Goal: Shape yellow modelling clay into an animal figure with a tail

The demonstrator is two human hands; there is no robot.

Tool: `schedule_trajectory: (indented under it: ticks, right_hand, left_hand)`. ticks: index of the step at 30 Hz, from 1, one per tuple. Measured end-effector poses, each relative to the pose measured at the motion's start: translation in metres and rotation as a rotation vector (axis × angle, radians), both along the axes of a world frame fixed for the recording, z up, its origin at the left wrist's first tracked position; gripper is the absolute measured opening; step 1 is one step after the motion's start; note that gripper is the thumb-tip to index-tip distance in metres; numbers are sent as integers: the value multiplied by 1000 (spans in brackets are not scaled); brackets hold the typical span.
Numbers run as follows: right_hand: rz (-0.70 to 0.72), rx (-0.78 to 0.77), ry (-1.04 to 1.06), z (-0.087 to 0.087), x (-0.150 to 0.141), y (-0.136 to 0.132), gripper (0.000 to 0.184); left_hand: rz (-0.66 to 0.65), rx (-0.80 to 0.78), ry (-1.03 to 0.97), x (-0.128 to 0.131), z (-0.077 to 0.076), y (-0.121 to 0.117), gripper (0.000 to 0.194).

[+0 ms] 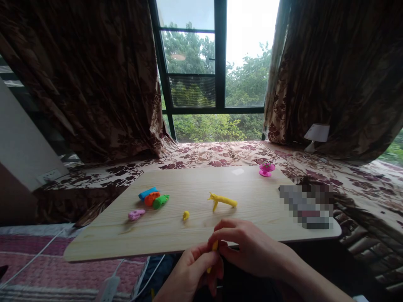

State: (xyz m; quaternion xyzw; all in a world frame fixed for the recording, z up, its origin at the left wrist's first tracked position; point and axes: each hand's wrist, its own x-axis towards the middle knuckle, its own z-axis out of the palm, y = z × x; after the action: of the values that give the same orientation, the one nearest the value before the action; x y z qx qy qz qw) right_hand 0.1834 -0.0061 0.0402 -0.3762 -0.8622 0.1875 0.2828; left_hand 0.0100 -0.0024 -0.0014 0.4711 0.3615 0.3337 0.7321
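A small strip of yellow modelling clay (214, 246) stands between my two hands at the near edge of the table. My left hand (197, 264) pinches its lower part with thumb and fingers. From the right, my right hand (237, 235) closes its fingertips on the upper part. Just beyond my hands lies a yellow clay figure (225, 201), a long roll with thin prongs at its left end and a leg-like piece below. A little yellow clay lump (186, 215) sits to its left. Parts of the held strip are hidden by my fingers.
On the left of the wooden table (110, 235) lie blue (147, 193), orange (151, 199), green (161, 201) and pink clay pieces (136, 214). A bright pink clay figure (267, 169) stands at the far right. Pixelation covers something (310, 209) at the right edge. A white lamp (316, 133) stands behind.
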Motion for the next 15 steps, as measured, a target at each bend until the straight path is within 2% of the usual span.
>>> schedule_trajectory:
  ticks: [3, 7, 15]
  right_hand:
    - [-95, 29, 26, -8, 0, 0, 20]
    - [-111, 53, 32, -10, 1, -1, 16]
    - [-131, 10, 60, -13, -3, -2, 18]
  left_hand:
    - [70, 93, 108, -1, 7, 1, 24]
    - [152, 216, 224, -1, 14, 3, 23]
    - [105, 241, 320, -5, 10, 10, 28]
